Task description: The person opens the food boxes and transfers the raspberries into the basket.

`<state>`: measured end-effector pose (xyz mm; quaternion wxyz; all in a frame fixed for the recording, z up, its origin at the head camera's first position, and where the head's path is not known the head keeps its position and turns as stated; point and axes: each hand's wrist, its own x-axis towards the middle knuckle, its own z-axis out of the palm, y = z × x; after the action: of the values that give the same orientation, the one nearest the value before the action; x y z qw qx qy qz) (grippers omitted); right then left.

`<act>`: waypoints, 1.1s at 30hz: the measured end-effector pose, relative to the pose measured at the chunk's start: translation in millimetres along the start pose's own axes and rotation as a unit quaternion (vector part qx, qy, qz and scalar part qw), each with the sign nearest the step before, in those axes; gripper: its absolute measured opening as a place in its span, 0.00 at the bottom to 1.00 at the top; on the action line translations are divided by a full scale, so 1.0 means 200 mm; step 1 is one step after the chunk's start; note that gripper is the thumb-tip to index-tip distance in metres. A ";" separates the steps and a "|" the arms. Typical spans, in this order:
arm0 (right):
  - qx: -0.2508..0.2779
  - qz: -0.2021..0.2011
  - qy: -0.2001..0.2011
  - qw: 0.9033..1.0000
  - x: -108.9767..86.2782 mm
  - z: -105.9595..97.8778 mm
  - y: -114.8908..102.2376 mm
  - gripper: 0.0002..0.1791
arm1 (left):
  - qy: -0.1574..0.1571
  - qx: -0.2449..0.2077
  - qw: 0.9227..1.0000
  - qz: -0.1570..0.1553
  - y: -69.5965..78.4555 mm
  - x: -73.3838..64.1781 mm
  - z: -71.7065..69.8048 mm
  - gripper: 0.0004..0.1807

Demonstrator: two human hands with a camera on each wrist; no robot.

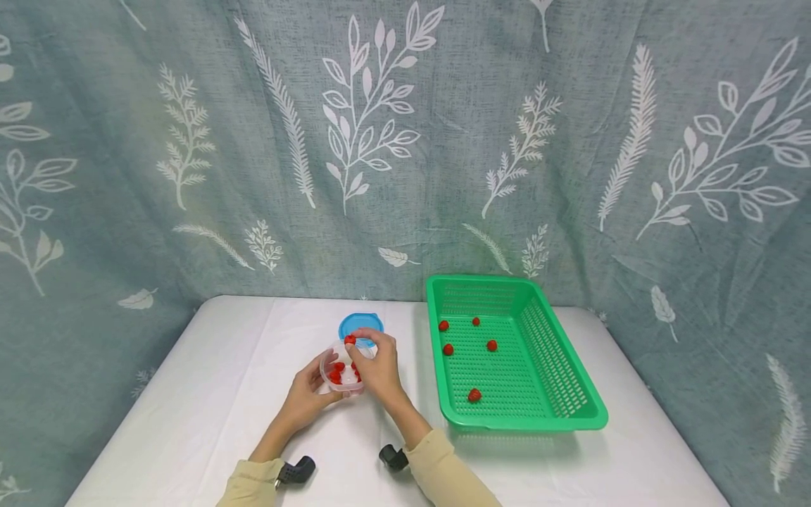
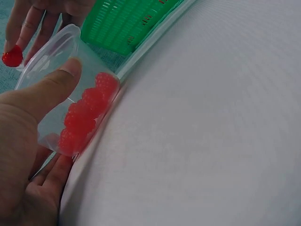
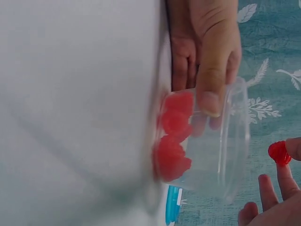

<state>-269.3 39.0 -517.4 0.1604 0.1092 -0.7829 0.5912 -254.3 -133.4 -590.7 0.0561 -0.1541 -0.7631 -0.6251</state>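
Head: near the table's [image 1: 209, 408] back edge, your left hand [image 1: 307, 398] gripped the clear cup [image 1: 345, 387], likely steadying it; your right hand [image 1: 380, 370] pinched one raspberry [image 1: 350, 339] above it. Left wrist: side grip presumably left the mouth free; raspberries [image 2: 89, 110] sat inside. Right wrist: pinched raspberry, apart from the rim.

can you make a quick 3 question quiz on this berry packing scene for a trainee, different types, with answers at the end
1. True or false: the left hand holds the clear tub while the right hand pinches a red berry.

2. Multiple choice: where is the blue lid?
a) on the tub
b) on the table, beyond the tub
c) in the green basket

3. Count: how many loose berries lie in the basket in the head view?

Key: 1. True. 2. b. 3. Five.
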 end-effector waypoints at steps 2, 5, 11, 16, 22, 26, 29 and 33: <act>0.009 0.001 -0.005 1.000 0.00 0.00 -0.02 0.10 | -0.001 -0.001 1.000 0.004 0.00 0.00 0.00 0.48; 0.028 0.009 -0.016 0.999 -0.01 -0.01 -0.05 0.11 | -0.001 0.003 1.000 0.006 0.00 0.00 0.00 0.48; 0.078 0.003 -0.031 0.996 -0.02 -0.04 -0.14 0.11 | 0.004 0.009 1.000 0.001 -0.01 0.00 0.00 0.48; 0.088 -0.010 -0.046 0.995 -0.04 -0.09 -0.27 0.12 | 0.008 0.002 1.000 0.004 -0.01 0.00 0.00 0.48; 0.092 -0.013 -0.072 0.993 -0.05 -0.17 -0.46 0.12 | 0.003 0.014 1.000 -0.005 0.00 0.00 0.01 0.48; 0.093 -0.009 -0.078 0.993 -0.02 -0.19 -0.45 0.13 | 0.000 0.024 1.000 -0.008 0.01 0.00 0.01 0.49; 0.097 -0.018 -0.078 0.992 0.02 -0.20 -0.44 0.14 | -0.001 0.035 0.999 -0.014 0.01 0.00 0.01 0.50; 0.095 -0.034 -0.082 0.992 0.07 -0.26 -0.46 0.14 | -0.001 0.038 0.999 -0.021 0.02 0.00 0.01 0.50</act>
<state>-242.2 63.1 -417.6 0.1045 0.1983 -0.7299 0.6458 -253.7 -130.7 -587.7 0.0474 -0.1364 -0.7895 -0.5965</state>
